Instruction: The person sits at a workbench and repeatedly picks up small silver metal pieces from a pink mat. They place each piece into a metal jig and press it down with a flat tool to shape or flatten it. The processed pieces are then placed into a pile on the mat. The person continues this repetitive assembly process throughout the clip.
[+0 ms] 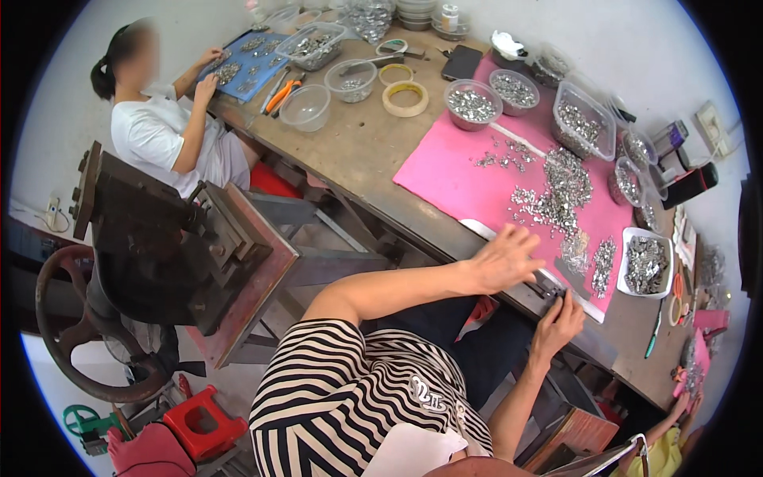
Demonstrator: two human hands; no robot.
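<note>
The person's left hand [507,258] hangs, fingers spread, near the bench's [342,151] front edge; the right fingertips [567,299] draw close at a small dark tool [548,292] there, any grip unclear. Steadying the tool while feeding single metal pieces [566,183] from the pink mat [433,171] seems wise.
</note>
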